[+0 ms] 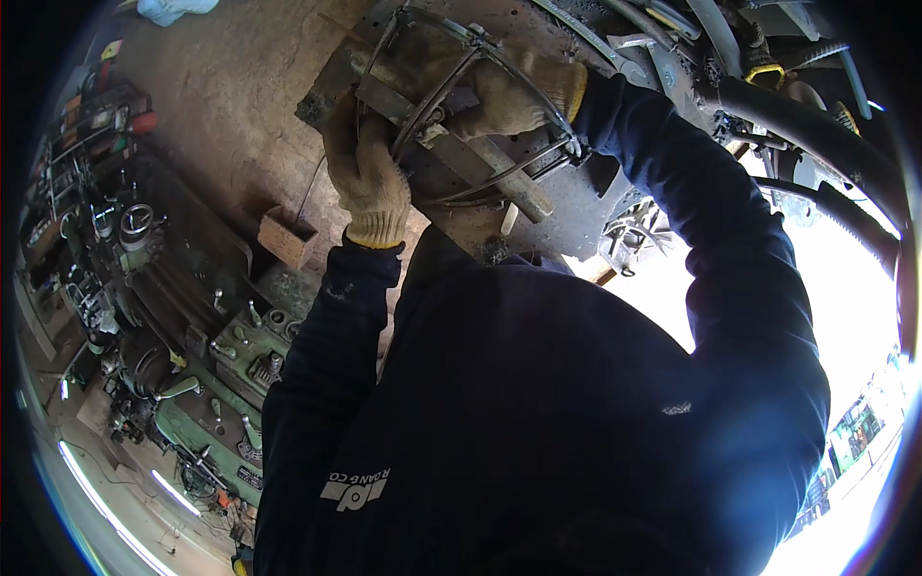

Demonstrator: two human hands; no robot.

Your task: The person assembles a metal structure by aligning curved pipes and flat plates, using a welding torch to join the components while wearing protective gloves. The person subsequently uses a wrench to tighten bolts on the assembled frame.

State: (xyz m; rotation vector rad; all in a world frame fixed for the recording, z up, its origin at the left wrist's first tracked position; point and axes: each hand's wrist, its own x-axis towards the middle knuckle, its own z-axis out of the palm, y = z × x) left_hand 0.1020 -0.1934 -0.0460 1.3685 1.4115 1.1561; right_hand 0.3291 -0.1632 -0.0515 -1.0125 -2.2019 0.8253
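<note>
Both my hands wear tan knit work gloves with yellow cuffs. In front of me is a frame of bent dark metal rods [455, 82], lying over a dark steel plate [567, 216]. A flat metal bar [394, 102] and a round bar [514, 178] run slantwise through it. My left hand [370, 178] is closed at the frame's left side, its thumb beside the flat bar's end. Reaching in from the right under a curved rod, my right hand [514, 99] has its fingers bent together near a small bolt-like piece [437, 115]; what they hold is hidden.
A green machine [211, 413] with levers and a handwheel [136, 221] stands at left. A small open box [287, 237] is beside it, above the floor. Thick dark pipes [807, 130] and metal scraps crowd the upper right. Bright light washes out the right side.
</note>
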